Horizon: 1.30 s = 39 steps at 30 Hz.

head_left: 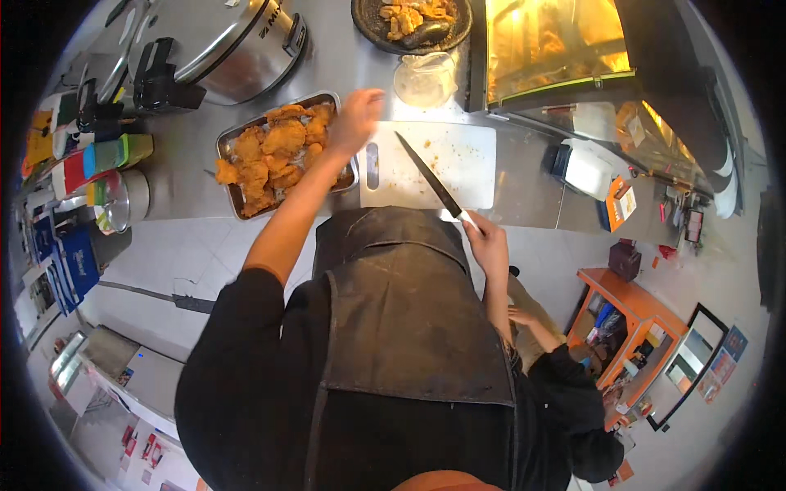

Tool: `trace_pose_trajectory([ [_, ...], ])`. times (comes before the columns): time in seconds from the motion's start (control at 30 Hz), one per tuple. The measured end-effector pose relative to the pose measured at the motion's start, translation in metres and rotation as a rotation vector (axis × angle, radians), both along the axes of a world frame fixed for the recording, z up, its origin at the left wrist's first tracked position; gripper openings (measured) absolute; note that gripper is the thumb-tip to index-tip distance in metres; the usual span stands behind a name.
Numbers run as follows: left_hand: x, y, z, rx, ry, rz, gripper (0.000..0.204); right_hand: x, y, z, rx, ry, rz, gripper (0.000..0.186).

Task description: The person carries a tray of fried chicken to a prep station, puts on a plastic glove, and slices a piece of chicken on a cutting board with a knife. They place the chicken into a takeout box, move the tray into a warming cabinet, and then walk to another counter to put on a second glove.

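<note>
White-handled knife (431,176) resting inside closed right hand (489,243), reaching left-forward over cutting board (471,147), left hand (355,124) hovering beyond, its grip I cannot tell, forearm (296,211) blocking part of fried-food tray (350,178), lit cabinet (557,37) standing ahead-right.

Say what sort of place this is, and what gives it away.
Probably a commercial fried-food kitchen: breaded fried pieces heaped in a metal tray, a large lidded metal pot and a lit display cabinet along a steel counter.
</note>
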<state>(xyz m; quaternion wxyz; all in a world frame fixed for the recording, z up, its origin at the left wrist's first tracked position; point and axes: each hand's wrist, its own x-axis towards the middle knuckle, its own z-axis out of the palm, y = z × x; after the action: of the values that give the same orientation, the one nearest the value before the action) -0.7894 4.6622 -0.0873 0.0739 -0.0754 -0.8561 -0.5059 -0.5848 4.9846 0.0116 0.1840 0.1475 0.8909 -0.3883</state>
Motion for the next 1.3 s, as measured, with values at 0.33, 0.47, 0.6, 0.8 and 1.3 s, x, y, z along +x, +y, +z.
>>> trace_pose_trajectory([
  [0.33,-0.171,0.116,-0.07,-0.744,0.057,-0.094,0.019,0.091,-0.012,0.017,0.115,0.046,-0.43,0.036],
  [0.47,-0.168,0.087,-0.066,-0.783,0.001,-0.169,0.017,0.099,-0.022,0.008,-0.1,-0.003,-0.609,0.036],
  [0.6,-0.131,0.053,-0.028,-0.479,0.057,-0.109,0.022,0.088,-0.016,-0.03,0.107,0.207,-0.401,0.037],
  [0.8,-0.009,0.001,0.037,-0.001,-0.302,-0.157,0.024,0.029,0.007,-0.106,0.564,0.299,-0.195,0.036],
  [1.3,0.144,0.025,0.11,0.636,-0.545,-0.046,0.026,-0.064,-0.075,0.016,-0.361,0.476,0.015,0.02],
])
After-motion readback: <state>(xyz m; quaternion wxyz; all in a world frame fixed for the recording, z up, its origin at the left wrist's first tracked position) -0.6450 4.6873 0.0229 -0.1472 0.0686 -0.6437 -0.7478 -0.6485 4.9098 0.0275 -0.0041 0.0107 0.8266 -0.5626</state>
